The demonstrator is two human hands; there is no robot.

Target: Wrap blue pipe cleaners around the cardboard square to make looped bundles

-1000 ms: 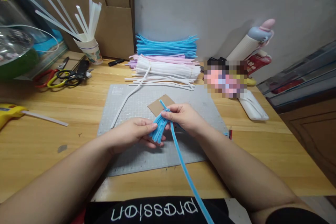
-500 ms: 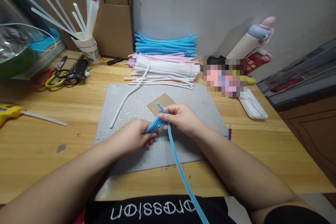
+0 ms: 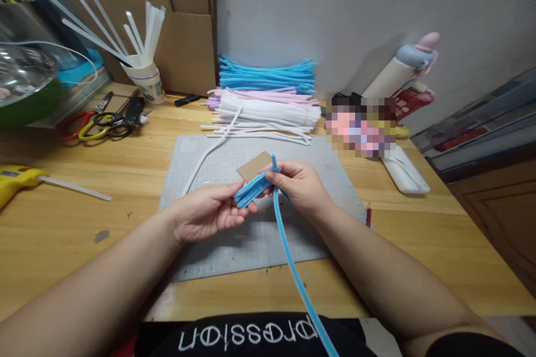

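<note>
One camera, worn on the person's head, looks forward and down across the tabletop (image 3: 419, 268). It is near the work: the black shirt (image 3: 243, 321) enters at bottom centre, its lettering upside down, and forearms (image 3: 100, 273) run in from the lower left and lower right. The left grip (image 3: 209, 212) and right grip (image 3: 299, 184) sit around mid-frame. The view is wide, reaching the grey wall (image 3: 301, 5) along the top and a cabinet (image 3: 498, 195) at far right.

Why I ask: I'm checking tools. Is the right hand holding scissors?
No, the right hand grips a bunch of blue pipe cleaners; the scissors lie on the table.
</note>
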